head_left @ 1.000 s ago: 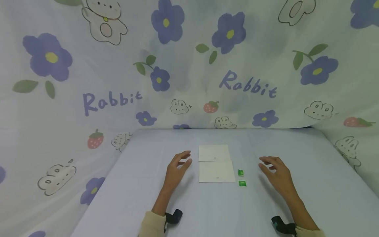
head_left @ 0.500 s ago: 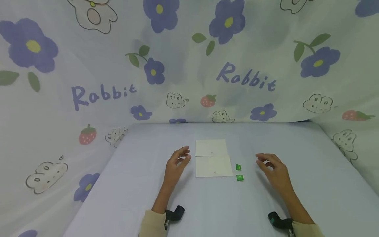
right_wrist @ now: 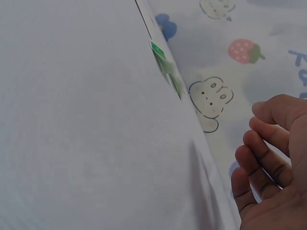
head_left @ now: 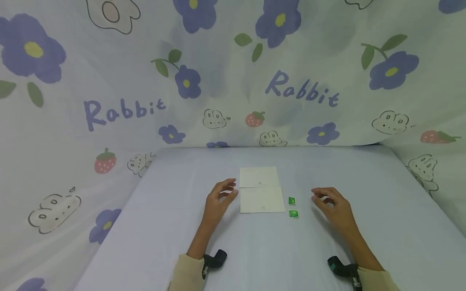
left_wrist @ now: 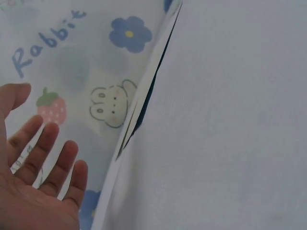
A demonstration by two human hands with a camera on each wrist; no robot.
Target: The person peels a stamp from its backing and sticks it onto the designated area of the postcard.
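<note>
Lower centre, we held left hand and right hand apart, empty, apparently poised to reach; white cards or green squares likely needed pinching.

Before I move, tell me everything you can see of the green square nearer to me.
The nearer green square is small, with a pale edging and a lighter patch in the middle; any finer print is too small to read. It looks like paper, perhaps a sticker, and appears to lie flat on the white tabletop. It sits right of the nearer white sheet, apart from it and from the farther green square. Neither hand touches it.
</note>
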